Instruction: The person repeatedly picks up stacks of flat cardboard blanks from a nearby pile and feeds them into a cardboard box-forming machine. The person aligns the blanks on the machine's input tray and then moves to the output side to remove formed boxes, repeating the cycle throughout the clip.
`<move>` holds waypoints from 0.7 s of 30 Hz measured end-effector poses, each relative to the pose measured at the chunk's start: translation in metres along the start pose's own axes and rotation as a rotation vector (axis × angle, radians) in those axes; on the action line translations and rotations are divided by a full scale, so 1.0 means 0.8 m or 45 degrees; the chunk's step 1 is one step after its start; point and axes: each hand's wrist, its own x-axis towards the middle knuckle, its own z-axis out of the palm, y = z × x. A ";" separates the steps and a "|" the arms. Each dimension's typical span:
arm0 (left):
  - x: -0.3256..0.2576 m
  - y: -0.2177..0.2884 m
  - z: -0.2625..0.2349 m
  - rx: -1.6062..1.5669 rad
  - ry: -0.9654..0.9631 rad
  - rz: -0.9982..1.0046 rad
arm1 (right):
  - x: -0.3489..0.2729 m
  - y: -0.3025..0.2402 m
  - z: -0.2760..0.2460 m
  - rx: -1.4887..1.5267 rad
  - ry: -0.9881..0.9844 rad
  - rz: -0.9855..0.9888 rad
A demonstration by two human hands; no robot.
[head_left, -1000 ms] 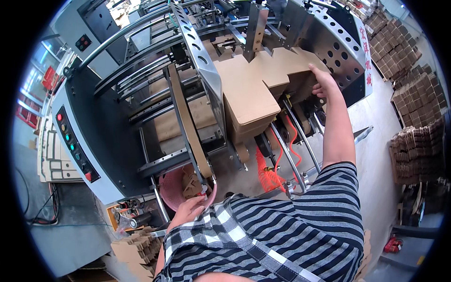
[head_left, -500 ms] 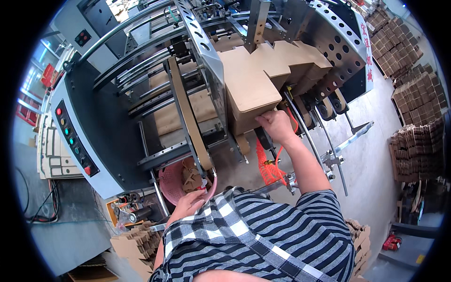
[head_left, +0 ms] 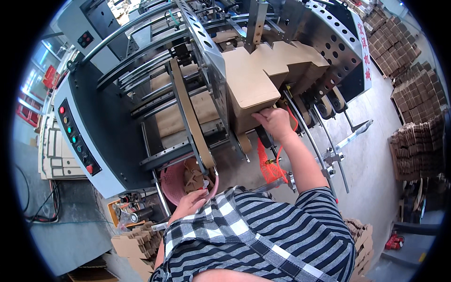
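A thick stack of brown die-cut cardboard blanks (head_left: 253,89) lies in the machine's feed bay, between perforated metal side plates. My right hand (head_left: 275,123) is at the stack's front edge, with curled fingers and the thumb pressed against the side of the blanks. Lower down, my left hand (head_left: 189,203) hangs close to my body beside a pink basket (head_left: 173,184), its fingers loosely stretched. Cardboard scraps (head_left: 193,176) fill part of the basket. Near the left fingertips is a small white object (head_left: 205,184), too small to make out; I see no grip on it.
A button panel (head_left: 75,136) is on the machine's left housing. Metal rods (head_left: 310,136) and an orange coiled air hose (head_left: 270,164) jut out near my right forearm. Stacked cardboard (head_left: 418,145) stands along the right, and more blanks (head_left: 138,244) lie low at left.
My right hand has slid slightly left along the stack's front edge, its fingers more curled. My left hand stays beside the basket. The whole view has shifted a little.
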 end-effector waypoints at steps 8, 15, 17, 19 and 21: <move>0.000 -0.011 0.000 -0.008 0.011 -0.034 | 0.000 0.023 -0.046 -0.222 -0.164 0.560; 0.013 -0.005 0.000 -0.049 -0.016 -0.005 | 0.085 0.084 -0.036 -0.156 -0.134 0.299; 0.015 -0.006 -0.002 -0.006 -0.009 0.021 | 0.103 0.095 -0.027 -0.284 -0.191 0.286; 0.018 -0.006 -0.002 0.034 -0.034 -0.003 | 0.103 0.101 -0.019 -0.354 -0.184 0.238; 0.022 -0.004 -0.002 0.055 -0.058 -0.012 | 0.093 0.102 -0.010 -0.363 -0.074 0.252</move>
